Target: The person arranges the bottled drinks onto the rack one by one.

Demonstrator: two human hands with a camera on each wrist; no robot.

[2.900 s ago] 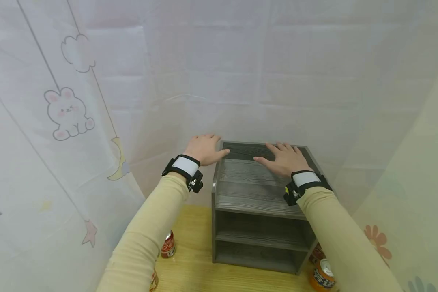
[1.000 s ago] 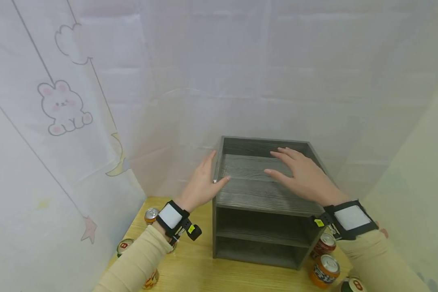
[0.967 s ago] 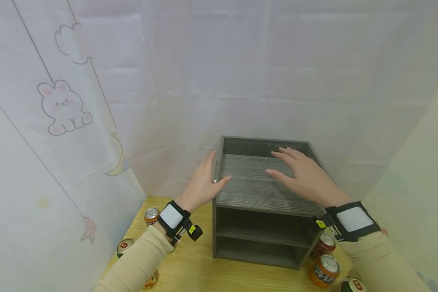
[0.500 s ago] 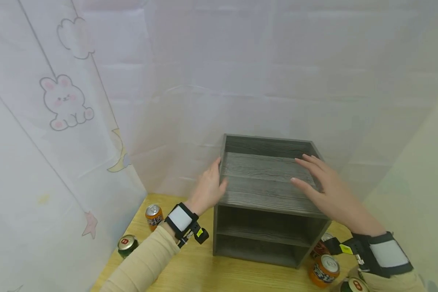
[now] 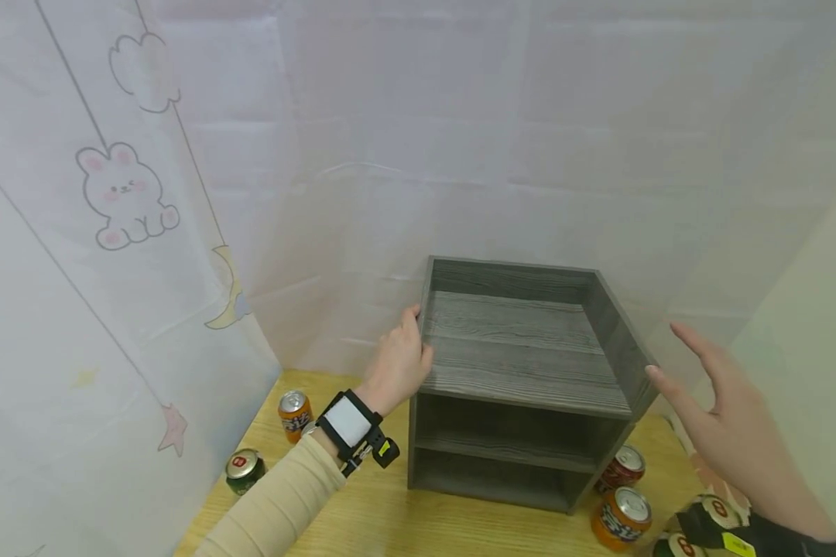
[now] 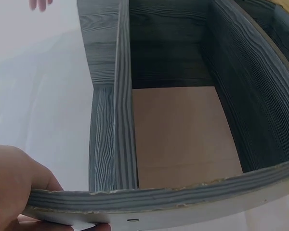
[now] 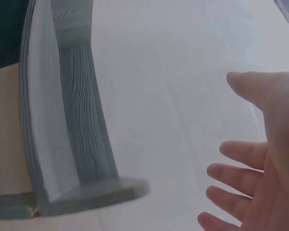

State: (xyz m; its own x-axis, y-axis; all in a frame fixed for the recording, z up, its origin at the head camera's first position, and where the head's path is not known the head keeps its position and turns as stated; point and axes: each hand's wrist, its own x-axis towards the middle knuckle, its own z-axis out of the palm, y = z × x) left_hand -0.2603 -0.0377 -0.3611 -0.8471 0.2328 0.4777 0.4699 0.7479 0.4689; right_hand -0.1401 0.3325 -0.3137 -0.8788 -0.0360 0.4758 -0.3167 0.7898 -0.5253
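Note:
A grey wood-grain shelf unit [image 5: 522,363] stands on a light wooden table [image 5: 376,510], with an open tray-like top and two open compartments facing me. My left hand [image 5: 399,362] lies flat against the unit's left side near the top, its thumb resting over the edge. The left wrist view shows that palm [image 6: 17,180] behind the side panel [image 6: 111,144]. My right hand [image 5: 714,394] hovers open in the air just right of the unit and touches nothing. Its spread fingers [image 7: 241,180] are beside the shelf's right wall [image 7: 82,115].
Drink cans stand on the table around the unit: an orange can [image 5: 294,412] and a green can [image 5: 244,469] on the left, and several cans [image 5: 620,514] at the front right. White printed curtains [image 5: 125,201] close in the left, back and right.
My right hand has lifted off the shelf's top and moved right, past its right wall. My left hand has stayed at the left edge.

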